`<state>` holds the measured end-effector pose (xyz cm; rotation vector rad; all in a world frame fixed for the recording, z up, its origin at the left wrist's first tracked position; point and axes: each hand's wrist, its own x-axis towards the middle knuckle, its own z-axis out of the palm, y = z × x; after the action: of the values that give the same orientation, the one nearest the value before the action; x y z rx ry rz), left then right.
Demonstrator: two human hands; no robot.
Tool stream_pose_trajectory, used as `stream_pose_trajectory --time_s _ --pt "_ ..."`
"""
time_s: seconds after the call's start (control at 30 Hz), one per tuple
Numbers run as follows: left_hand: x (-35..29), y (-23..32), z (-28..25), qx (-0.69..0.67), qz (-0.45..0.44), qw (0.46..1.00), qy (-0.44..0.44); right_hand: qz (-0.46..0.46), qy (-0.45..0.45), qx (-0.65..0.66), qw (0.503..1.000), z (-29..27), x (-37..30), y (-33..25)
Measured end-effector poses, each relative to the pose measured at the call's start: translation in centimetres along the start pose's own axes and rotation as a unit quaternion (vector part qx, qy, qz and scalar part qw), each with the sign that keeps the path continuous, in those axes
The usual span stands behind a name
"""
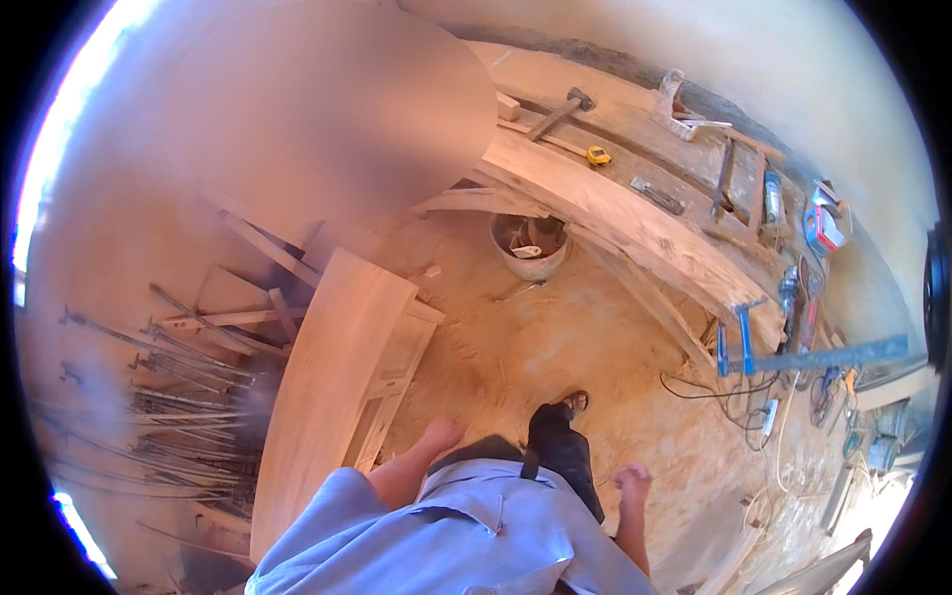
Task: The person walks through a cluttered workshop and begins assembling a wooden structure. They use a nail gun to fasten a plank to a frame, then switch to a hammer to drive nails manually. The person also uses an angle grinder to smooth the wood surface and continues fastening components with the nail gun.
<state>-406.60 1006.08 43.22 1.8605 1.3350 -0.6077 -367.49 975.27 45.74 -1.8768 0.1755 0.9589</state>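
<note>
Bucket (pixel 532 270), 1–2 o'clock: standing on floor (pixel 466 342), holding dark pieces (pixel 518 232) and one pale piece (pixel 527 252). Red-and-blue tub (pixel 815 236), nearly 3 o'clock: resting on bench (pixel 635 139), holding pale contents. Panelled wooden piece (pixel 332 367), 8 o'clock: standing near left hand (pixel 441 434). Left hand, 6 o'clock: reaching forward, fingers (pixel 453 432) curling; whether clenched, cannot tell. Right hand (pixel 633 483), 5 o'clock: hanging, fingers loosely bending, released.

Wood bench (pixel 615 208) w/ hammer (pixel 562 113) & yel. tape meas. (pixel 598 156); bucket (pixel 535 268) on flr (pixel 481 332).
</note>
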Motion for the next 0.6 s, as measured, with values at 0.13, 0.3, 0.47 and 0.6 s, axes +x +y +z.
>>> stream_pose_trajectory --time_s 0.13,0.3,0.47,0.6 --pt "4.0 10.7 -6.3 -0.097 0.015 0.988 0.122 -0.074 0.032 -0.008 0.997 -3.9 7.6 -7.0" --pt "9.6 19.5 -14.5 -0.304 0.068 0.938 0.151 -0.124 0.152 0.074 0.978 -6.9 13.7 -16.4" --pt "19.8 24.3 -24.1 -0.588 -0.006 0.798 0.128 -0.193 0.263 0.139 0.935 -7.8 14.6 -25.7" --pt "27.4 29.2 -36.0 -0.610 -0.085 0.755 0.224 -0.227 0.378 0.190 0.877 -6.4 15.9 -32.7"
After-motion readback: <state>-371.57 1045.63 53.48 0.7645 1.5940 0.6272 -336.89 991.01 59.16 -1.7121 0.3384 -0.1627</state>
